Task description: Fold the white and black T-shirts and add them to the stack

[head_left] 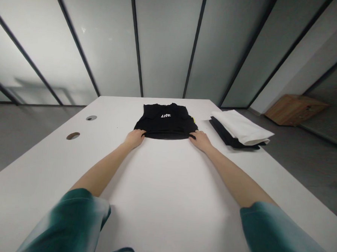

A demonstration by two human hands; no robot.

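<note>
A black T-shirt with white "2017" lettering lies partly folded on the white table, its near edge toward me. At that edge's left corner, my left hand is closed on the fabric. The opposite corner is pinched by my right hand, its thumb and fingers on the cloth. A small yellow patch shows at the shirt's right side. To the right of my right hand rests a stack of folded cloth, a white piece over a black piece.
The white table stretches from my body toward a frosted glass partition. Two round cable holes pierce its left side, one open and one with a grey cover. A wooden cabinet stands on the floor at the right.
</note>
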